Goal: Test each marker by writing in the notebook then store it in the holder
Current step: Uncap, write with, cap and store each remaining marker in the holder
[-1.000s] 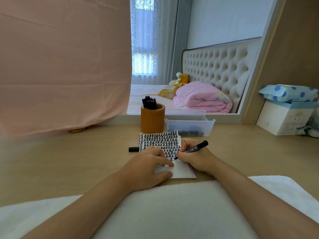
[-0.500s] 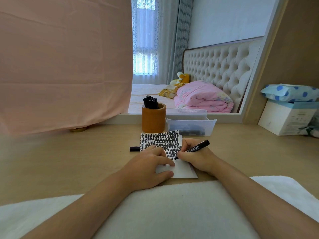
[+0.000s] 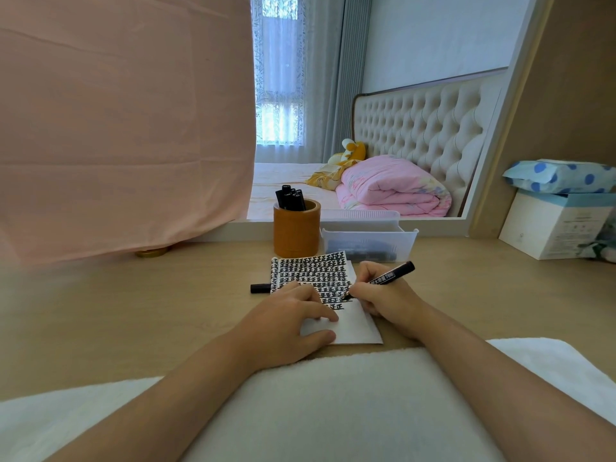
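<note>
A small notebook (image 3: 320, 271) lies open on the wooden desk, its page mostly filled with rows of black marks. My right hand (image 3: 386, 301) grips a black marker (image 3: 390, 278) with its tip on the page near the lowest row. My left hand (image 3: 286, 321) rests flat on the lower part of the notebook, pressing it down. The marker's black cap (image 3: 260, 288) lies on the desk just left of the notebook. Behind the notebook stands an orange-brown cylindrical holder (image 3: 296, 233) with several black markers in it.
A clear plastic tray (image 3: 368, 243) holding dark markers sits right of the holder. A white box (image 3: 556, 225) with a blue-dotted pack on top stands at the far right. A pink cloth (image 3: 123, 121) hangs at the left. White fabric (image 3: 333, 405) covers the near edge.
The right hand has moved slightly along the lowest row of marks with the marker. The left hand stays on the notebook.
</note>
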Demonstrator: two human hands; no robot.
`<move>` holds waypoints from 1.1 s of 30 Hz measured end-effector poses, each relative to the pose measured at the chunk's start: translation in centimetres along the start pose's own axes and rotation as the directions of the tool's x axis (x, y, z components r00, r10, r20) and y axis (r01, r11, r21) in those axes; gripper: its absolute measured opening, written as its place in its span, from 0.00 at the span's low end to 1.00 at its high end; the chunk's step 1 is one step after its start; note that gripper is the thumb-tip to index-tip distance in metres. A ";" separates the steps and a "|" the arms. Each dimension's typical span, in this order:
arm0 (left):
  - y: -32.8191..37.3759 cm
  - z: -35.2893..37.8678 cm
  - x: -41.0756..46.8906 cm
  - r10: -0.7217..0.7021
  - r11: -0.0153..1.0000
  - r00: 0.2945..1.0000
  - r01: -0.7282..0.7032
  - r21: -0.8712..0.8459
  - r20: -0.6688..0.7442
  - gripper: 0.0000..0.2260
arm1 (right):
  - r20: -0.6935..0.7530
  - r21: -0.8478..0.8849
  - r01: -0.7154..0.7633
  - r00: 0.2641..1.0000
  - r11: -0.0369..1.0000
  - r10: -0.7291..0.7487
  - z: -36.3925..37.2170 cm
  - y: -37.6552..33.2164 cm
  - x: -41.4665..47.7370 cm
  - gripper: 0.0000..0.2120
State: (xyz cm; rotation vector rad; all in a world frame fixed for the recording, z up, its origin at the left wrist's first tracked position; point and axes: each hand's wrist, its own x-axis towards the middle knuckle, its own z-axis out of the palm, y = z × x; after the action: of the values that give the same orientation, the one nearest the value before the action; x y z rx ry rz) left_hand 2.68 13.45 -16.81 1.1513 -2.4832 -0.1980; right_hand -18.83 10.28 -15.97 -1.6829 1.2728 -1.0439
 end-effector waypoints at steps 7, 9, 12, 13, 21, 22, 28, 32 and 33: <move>-0.5 -0.5 0.0 -0.015 0.994 0.986 -0.004 -0.113 -0.165 0.10 | -0.113 0.015 0.071 0.991 0.997 -0.069 0.3 -1.0 0.2 0.02; -1.9 -0.5 0.3 -0.065 0.994 0.952 0.034 -0.108 -0.300 0.09 | -0.097 0.072 0.101 0.991 0.992 -0.094 0.2 -1.3 0.1 0.03; -4.3 -0.7 0.4 -0.180 0.983 0.873 0.171 -0.061 -0.454 0.11 | -0.041 0.138 0.122 0.992 0.983 -0.117 0.1 -1.4 0.2 0.09; -5.0 -0.7 0.3 -0.219 0.973 0.859 0.229 -0.035 -0.464 0.12 | -0.013 0.142 0.126 0.992 0.982 -0.125 0.2 -1.3 0.2 0.12; -6.8 -0.4 0.2 -0.506 0.840 0.810 0.541 0.045 -0.297 0.13 | 0.138 0.437 -0.028 0.990 0.899 -0.036 0.0 -1.5 0.7 0.17; -6.8 -0.5 0.3 -0.512 0.834 0.804 0.549 0.046 -0.303 0.11 | 0.141 0.434 -0.030 0.989 0.900 -0.035 -0.1 -1.6 0.7 0.17; -6.2 -1.2 0.1 -0.472 0.878 0.761 0.452 -0.159 -0.444 0.06 | -0.009 -0.009 0.105 0.994 0.994 -0.105 0.3 -1.9 0.5 0.07; -4.5 -1.3 0.2 -0.394 0.918 0.795 0.318 -0.236 -0.461 0.08 | -0.056 -0.226 0.157 0.983 0.962 -0.173 0.9 -1.6 0.7 0.13; -4.2 -1.2 0.3 -0.372 0.927 0.804 0.295 -0.232 -0.464 0.08 | -0.045 -0.282 0.175 0.980 0.943 -0.195 1.0 -1.5 0.6 0.13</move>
State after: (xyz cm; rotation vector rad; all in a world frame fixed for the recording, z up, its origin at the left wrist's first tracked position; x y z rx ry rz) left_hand 5.96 10.51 -16.84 1.3672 -1.7704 -0.1521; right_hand -17.29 10.13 -14.86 -2.0260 1.3785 -1.0831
